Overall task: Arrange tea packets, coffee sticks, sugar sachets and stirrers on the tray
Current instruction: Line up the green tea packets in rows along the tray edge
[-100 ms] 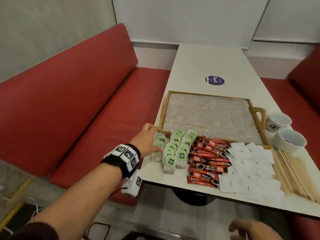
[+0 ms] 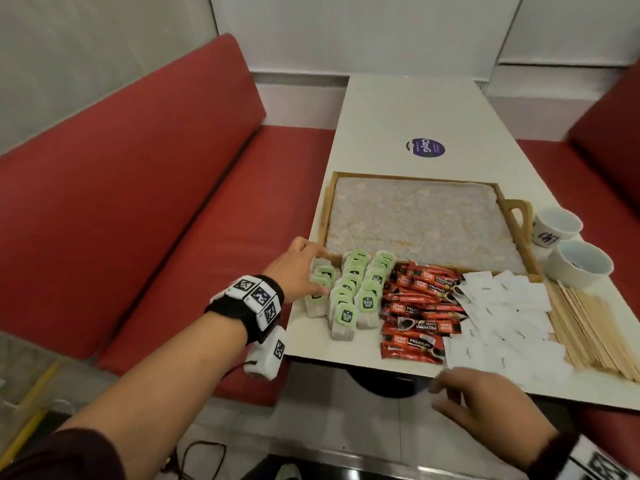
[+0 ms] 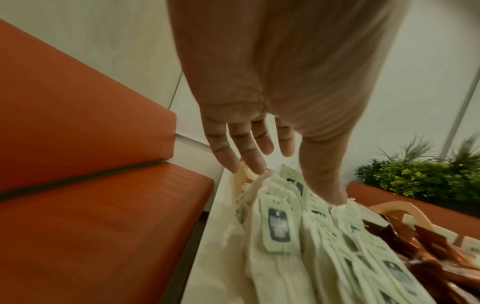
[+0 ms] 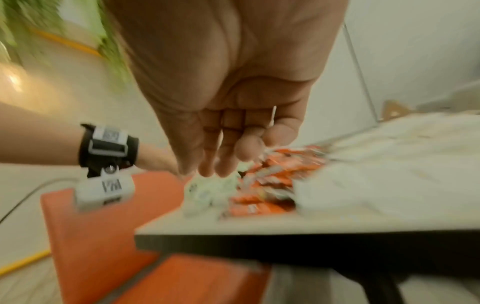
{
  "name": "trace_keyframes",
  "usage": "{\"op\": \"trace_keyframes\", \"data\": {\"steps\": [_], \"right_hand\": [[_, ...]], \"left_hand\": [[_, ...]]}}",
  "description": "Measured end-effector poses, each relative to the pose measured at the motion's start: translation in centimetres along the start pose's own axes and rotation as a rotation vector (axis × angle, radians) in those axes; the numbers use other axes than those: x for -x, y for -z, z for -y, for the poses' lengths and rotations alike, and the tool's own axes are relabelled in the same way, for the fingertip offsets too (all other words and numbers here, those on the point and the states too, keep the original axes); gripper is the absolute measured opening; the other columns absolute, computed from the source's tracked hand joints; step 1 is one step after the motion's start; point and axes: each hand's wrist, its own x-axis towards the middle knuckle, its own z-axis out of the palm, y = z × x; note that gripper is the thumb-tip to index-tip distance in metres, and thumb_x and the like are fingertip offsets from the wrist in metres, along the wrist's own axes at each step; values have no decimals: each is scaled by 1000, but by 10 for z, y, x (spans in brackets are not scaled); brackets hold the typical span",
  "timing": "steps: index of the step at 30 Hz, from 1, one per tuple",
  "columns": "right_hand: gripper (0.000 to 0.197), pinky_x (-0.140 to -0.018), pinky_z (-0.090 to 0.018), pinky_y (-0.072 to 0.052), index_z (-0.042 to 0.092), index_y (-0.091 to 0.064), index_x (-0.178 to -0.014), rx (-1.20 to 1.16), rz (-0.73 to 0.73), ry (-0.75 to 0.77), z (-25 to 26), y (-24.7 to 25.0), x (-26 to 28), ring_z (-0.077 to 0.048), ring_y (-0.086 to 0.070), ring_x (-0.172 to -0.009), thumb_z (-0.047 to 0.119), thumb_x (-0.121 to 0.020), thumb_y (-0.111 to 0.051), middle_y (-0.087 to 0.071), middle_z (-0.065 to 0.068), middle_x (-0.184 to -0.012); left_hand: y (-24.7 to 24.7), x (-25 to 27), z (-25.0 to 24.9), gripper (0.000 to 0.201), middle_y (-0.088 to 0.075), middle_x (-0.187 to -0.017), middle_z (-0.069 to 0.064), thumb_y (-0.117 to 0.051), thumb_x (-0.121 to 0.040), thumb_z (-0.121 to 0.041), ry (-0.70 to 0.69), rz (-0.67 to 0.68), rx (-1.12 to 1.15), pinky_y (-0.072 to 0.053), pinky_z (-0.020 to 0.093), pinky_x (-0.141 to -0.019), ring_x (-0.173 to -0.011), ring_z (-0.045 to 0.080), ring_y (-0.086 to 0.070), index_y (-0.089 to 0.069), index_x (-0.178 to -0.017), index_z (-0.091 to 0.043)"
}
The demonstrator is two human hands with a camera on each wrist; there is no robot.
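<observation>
Right hand [image 2: 485, 407] has risen toward the worktop [image 2: 398, 109] (fingers loose, seemingly empty); left hand [image 2: 298, 268], fingers spread, touches tea packets [image 2: 349, 292]

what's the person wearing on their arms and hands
Both hands are bare, no gloves. The left wrist has a black strap carrying white blocks printed with black square tags, plus a white camera box hanging under it with a thin cable. A dark sleeve covers the upper left forearm. The right wrist shows a dark band and a white tag.

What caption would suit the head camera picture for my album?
Left hand reaches the tea bags beside an empty tray; right hand hovers open near the table edge.
</observation>
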Motion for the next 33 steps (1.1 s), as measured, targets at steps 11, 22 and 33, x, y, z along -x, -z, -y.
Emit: {"op": "trace_keyframes", "data": {"steps": [11,22,33], "right_hand": [[43,-72,-27,-40,23,-49,-118,-69,-350,59,120,51,-131,-16,-56,-94,29,-81,-69,-50,5,-112],[53,-71,-35,-50,14,-40,-111,-73,-243,-130,139,31,-168,-25,-58,-82,22,-73,-76,-62,-8,-98],[33,-67,-34,-48,18,-39,-101,-191,-317,-153,143,25,-178,-24,-56,-77,8,-80,-62,-56,-4,-86]], "left_hand": [[6,-16,25,76,-46,-112,-2,-88,-61,-28,-118,132,-8,-40,23,-70,-79,10,-50,-43,-122,-17],[-10,-14,29,63,-61,-95,11,-81,-70,-17,-34,176,61,-53,41,-74,-85,27,-63,-30,-107,-13],[-20,-16,33,53,-56,-92,4,-76,-72,-18,44,55,242,-50,38,-75,-83,24,-58,-32,-101,-15]]}}
